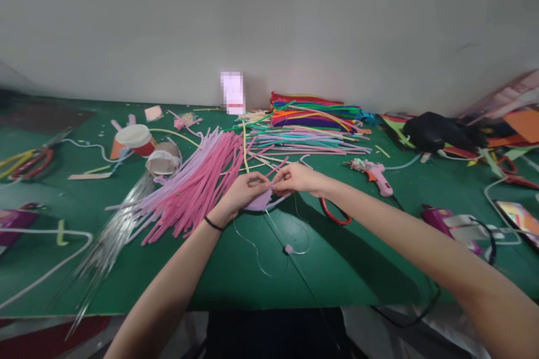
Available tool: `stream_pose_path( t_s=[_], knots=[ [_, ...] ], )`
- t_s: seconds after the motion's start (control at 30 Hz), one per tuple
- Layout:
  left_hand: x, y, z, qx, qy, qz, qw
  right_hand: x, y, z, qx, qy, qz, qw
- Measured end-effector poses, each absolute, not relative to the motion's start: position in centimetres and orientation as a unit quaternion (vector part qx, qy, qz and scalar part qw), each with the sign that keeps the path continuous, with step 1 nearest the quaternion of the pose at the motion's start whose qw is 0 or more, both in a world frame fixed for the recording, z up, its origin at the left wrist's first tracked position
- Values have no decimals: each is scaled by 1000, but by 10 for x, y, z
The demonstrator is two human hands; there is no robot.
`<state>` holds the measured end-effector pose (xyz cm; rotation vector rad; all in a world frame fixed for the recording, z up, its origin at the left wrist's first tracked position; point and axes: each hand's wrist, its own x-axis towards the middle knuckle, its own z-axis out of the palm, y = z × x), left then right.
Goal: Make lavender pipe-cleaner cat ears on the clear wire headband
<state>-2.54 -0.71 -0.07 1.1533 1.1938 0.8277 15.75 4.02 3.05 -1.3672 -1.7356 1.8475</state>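
Observation:
Between my two hands is a flat lilac piece [260,201] that looks made of bent pipe cleaner, with a loose lilac end running off to the right. My left hand [245,192] pinches its upper edge between thumb and fingers. Close beside it, my right hand [300,178] pinches the same piece, fingertips almost meeting the left ones. Just below hang thin pale threads, and a clear thin rod with a small pinkish bead-like lump [288,249] slants toward the table's front edge. Red-handled scissors [336,214] lie partly under my right forearm.
Pink pipe cleaners [197,185] and clear thin rods [113,235] lie to the left, near a paper cup [137,139] and a roll [164,161]. Multicoloured pipe cleaners [315,117] are stacked behind. A pink glue gun [373,173], cables and a phone [517,217] lie right.

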Motion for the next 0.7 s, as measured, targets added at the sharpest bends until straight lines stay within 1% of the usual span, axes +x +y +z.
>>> stream_pose_path(
  t_s=[0.1, 0.2, 0.27, 0.33, 0.37, 0.43, 0.5, 0.57, 0.7],
  knots=[
    [-26, -7, -3, 503, 501, 369, 600, 158, 38, 23, -455, -652, 589, 142],
    [-27, -6, -4, 516, 498, 375, 588, 161, 35, 23, -431, -750, 481, 145],
    [-28, -6, -5, 518, 500, 366, 590, 163, 33, 25, -420, -798, 400, 162],
    [-29, -6, -4, 514, 500, 355, 600, 164, 29, 27, -414, -809, 376, 179],
    [-29, -7, -3, 513, 500, 350, 603, 163, 28, 27, -417, -797, 396, 184],
    [-28, -7, -1, 519, 503, 342, 600, 161, 24, 26, -437, -734, 482, 192],
    [-28, -8, 1, 531, 506, 336, 591, 158, 22, 24, -467, -640, 575, 206],
    [-27, -9, 3, 540, 503, 332, 587, 154, 20, 22, -498, -544, 642, 211],
    [-26, -10, 3, 557, 482, 321, 594, 151, 23, 19, -526, -407, 728, 164]
  ],
)
